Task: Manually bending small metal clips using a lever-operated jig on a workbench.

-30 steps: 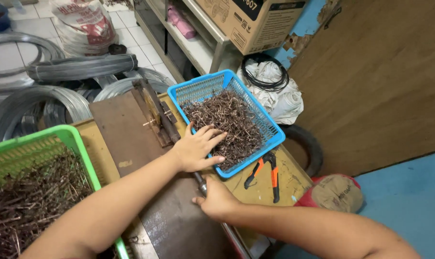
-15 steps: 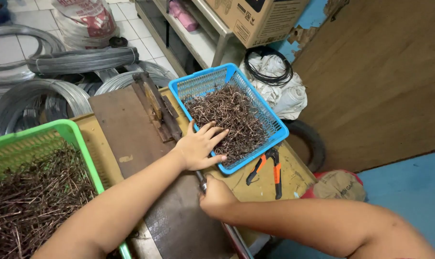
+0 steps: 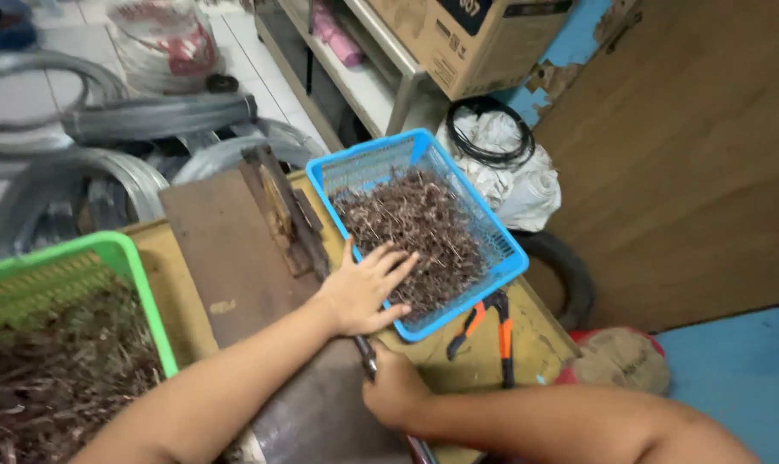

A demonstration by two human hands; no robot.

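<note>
The green basket (image 3: pixel 106 258) is located at 9 o'clock and is filled with thin dark wire pieces. A brown board (image 3: pixel 226 258) is laid on the bench beside it, with a hinged cutter (image 3: pixel 278 210) mounted along its right edge, toward 12 o'clock.

The left hand (image 3: pixel 364 288) is laid flat with fingers spread, resting on the near corner of the wire pieces (image 3: pixel 415 228) in the blue basket (image 3: pixel 510 258), which is set at 1 o'clock from the hand. No piece is seen to be gripped. The right hand (image 3: pixel 394 387) is positioned at 6 o'clock from the left hand and is closed around a dark metal bar (image 3: pixel 365 354) that runs along the board edge. Orange-handled pliers (image 3: pixel 492 326) are lying on the bench at 4 o'clock from the blue basket.

Risks: the sharp wire ends could prick the spread palm if it is pressed down. The blue basket could be tipped off the bench edge if its near corner is loaded. Fingers could be pinched if the bar is moved while the left wrist is kept across it.

Compared with the frame one second earlier, the left hand is seen at the same corner of the basket, and the right hand is unchanged on the bar; only the view is shifted slightly.
</note>
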